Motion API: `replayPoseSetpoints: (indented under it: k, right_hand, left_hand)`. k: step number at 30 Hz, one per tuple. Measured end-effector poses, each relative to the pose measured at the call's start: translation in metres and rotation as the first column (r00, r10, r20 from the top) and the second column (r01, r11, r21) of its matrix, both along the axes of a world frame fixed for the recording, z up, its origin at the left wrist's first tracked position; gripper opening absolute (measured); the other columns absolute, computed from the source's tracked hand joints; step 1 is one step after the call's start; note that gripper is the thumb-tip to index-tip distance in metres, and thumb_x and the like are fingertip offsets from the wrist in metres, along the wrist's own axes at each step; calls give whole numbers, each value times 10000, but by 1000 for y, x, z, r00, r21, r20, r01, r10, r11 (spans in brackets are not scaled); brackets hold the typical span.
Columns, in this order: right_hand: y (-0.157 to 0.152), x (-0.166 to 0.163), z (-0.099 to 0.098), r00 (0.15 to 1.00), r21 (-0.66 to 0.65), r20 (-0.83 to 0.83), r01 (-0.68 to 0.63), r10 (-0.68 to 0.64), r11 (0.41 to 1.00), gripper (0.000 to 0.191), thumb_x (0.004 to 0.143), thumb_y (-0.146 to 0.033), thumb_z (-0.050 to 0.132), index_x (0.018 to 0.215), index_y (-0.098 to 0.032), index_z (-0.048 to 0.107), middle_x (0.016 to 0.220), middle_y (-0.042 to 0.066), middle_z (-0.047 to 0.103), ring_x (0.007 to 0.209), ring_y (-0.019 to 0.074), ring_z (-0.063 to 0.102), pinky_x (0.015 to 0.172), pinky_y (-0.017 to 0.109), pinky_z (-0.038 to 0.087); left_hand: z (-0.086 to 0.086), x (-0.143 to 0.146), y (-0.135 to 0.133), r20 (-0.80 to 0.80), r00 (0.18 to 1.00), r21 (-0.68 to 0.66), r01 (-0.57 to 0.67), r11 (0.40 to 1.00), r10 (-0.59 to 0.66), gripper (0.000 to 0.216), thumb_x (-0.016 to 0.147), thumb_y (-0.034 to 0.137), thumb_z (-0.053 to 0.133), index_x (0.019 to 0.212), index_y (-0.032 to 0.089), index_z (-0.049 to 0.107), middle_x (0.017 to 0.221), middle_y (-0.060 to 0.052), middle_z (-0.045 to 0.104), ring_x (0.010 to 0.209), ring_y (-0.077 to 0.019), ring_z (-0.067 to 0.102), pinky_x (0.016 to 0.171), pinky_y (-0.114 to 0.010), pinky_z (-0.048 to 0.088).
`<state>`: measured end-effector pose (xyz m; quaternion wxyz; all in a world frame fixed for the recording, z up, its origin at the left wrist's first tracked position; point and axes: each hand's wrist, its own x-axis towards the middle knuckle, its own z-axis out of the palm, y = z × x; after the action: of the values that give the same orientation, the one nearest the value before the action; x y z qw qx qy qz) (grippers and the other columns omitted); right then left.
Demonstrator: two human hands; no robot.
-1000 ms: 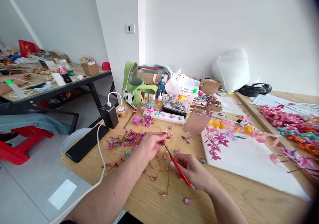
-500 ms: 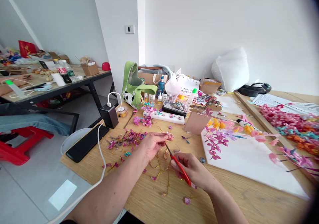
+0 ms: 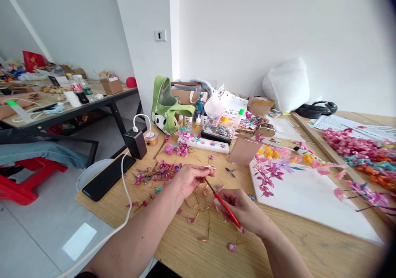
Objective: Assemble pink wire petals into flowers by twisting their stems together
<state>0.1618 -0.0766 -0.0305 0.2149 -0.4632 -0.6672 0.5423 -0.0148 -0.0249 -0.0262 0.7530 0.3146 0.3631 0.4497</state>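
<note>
My left hand (image 3: 192, 179) is closed, thumb and fingertips pinching a small wired flower piece (image 3: 210, 168) with a pale bead and gold wire; its lower part is hidden by the fingers. My right hand (image 3: 236, 208) is closed around red-handled scissors (image 3: 227, 209), whose dark blades point up and left to just under the left fingertips. Whether the blades touch the wire is too small to tell. Below the hands, loose gold-wired petals (image 3: 192, 219) lie on the wooden table (image 3: 185, 251). Left of the left hand is a pile of purple wired flowers (image 3: 157, 171).
A black phone (image 3: 109, 178), black charger (image 3: 136, 144) and white cable (image 3: 127, 195) are at the left edge. A white board (image 3: 303, 206) bearing flowers lies right. Behind stand a green bag (image 3: 161, 104) and a blue pump bottle (image 3: 199, 107). A co-worker's leg (image 3: 40, 146) shows far left.
My right hand and the scissors have shifted slightly right, the handles turning a little outward. My left hand keeps its pinch in nearly the same place.
</note>
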Motion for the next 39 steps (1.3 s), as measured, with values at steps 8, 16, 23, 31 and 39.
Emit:
replayPoseSetpoints:
  k: [8, 16, 23, 31, 39]
  right_hand:
    - [2, 4, 4, 998, 100, 67, -5, -2, 995, 432, 811, -542, 550, 620, -155, 547, 480, -45, 447, 424, 72, 350, 407, 203, 262]
    - [-1, 9, 10, 991, 109, 137, -13, -2, 994, 392, 813, -499, 566, 620, -158, 585, 420, -45, 460, 385, 81, 380, 400, 216, 253]
    - [0, 8, 10, 989, 87, 145, -29, 17, 996, 375, 777, -500, 606, 653, -146, 588, 468, -36, 471, 419, 80, 373, 397, 212, 235]
    - [0, 8, 9, 983, 157, 182, -58, 29, 986, 378, 788, -496, 584, 649, -144, 583, 531, -33, 453, 496, 86, 344, 440, 213, 259]
    - [0, 8, 8, 977, 199, 213, -55, 12, 978, 360, 785, -485, 588, 662, -148, 612, 547, -24, 496, 507, 94, 364, 448, 214, 275]
  left_hand:
    - [2, 0, -1, -49, 999, 27, 8, 1000, -7, 203, 494, 195, 821, 649, 87, 745, 720, -98, 699, 643, -105, 536, 565, -206, 360]
    - [5, 1, -3, -79, 995, 29, 56, 998, -54, 222, 457, 201, 836, 627, 93, 741, 680, -83, 695, 648, -113, 548, 606, -220, 378]
    - [4, 0, -3, -82, 992, 8, 100, 995, -99, 229, 470, 190, 828, 644, 73, 737, 692, -78, 693, 634, -104, 555, 603, -215, 389]
    - [4, 0, -4, -81, 990, -2, 113, 994, -113, 218, 491, 188, 822, 655, 72, 736, 681, -83, 691, 590, -106, 547, 571, -230, 378]
    - [1, 0, -2, -61, 993, 19, 104, 994, -103, 210, 489, 174, 823, 652, 71, 740, 674, -95, 694, 611, -111, 553, 594, -225, 383]
